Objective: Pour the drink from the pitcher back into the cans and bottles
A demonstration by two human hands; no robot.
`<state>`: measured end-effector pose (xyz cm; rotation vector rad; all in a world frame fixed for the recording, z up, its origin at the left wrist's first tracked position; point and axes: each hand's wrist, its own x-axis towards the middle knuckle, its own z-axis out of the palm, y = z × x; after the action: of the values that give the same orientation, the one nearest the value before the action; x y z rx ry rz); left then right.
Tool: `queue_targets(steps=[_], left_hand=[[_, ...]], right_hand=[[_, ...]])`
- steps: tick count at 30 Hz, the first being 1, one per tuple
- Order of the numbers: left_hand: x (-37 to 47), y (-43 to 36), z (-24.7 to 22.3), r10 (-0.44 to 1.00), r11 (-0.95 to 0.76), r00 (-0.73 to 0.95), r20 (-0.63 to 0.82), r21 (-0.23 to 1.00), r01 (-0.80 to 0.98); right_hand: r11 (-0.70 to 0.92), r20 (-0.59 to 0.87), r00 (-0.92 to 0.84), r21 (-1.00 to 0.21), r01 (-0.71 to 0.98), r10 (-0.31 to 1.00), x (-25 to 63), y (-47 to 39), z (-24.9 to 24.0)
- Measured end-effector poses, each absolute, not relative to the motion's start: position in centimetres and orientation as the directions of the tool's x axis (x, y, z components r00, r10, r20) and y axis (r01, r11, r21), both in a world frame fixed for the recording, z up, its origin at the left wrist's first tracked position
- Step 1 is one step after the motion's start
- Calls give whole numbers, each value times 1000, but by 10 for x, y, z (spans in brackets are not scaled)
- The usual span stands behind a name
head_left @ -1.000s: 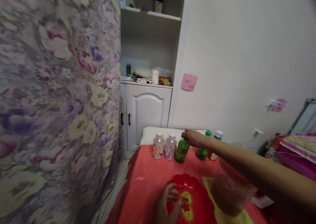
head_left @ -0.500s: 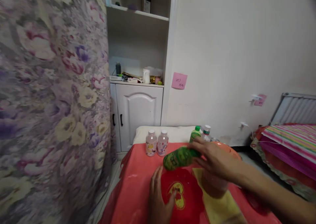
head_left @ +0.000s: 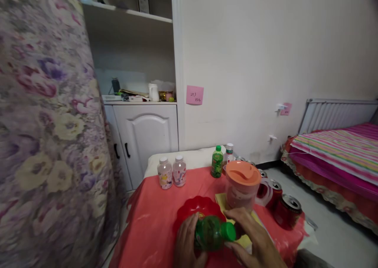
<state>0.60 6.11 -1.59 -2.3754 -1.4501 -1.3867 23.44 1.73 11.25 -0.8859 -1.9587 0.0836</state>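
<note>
A green bottle (head_left: 211,233) with a green cap lies on its side above a red scalloped bowl (head_left: 193,205). My left hand (head_left: 186,244) is wrapped round the bottle's body from the left. Around the capped end, my right hand (head_left: 252,238) curves its thumb and fingers beside the cap; whether they touch it is unclear. Behind the bowl stands a clear pitcher (head_left: 240,193) with an orange lid, on a yellow cloth (head_left: 221,200). The bottle partly hides the bowl.
Two clear bottles (head_left: 172,172) stand at the back left of the red-covered table (head_left: 147,217). A green bottle (head_left: 217,163) and a white-capped bottle (head_left: 228,154) stand behind the pitcher. Several dark red cans (head_left: 286,213) are on the right.
The view has shifted right. The green bottle has moved from my right hand's grasp into my left hand, lower over the bowl, its cap pointing right. My right hand has come down beside the cap.
</note>
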Motion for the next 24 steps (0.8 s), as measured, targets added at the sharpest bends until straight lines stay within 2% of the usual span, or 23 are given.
queue_targets(steps=[5,10,13,16,24], left_hand=[[4,67,-13,705,-516,129,697,379,768],[6,70,-9,609,-588,248,753,220,778],[7,69,-7,579,-584,257,774,173,793],[8,68,-3,588,-573,248,770,180,799],[4,66,-1,606,-589,197,771,267,763]], right_hand=[[602,691,-108,-529,598,715,233,14,98],[429,568,7,-629,648,823,227,12,84],[408,549,-1,-620,670,836,225,11,83],[428,553,-39,-595,680,832,224,10,88],[588,713,-104,-476,654,694,217,10,97]])
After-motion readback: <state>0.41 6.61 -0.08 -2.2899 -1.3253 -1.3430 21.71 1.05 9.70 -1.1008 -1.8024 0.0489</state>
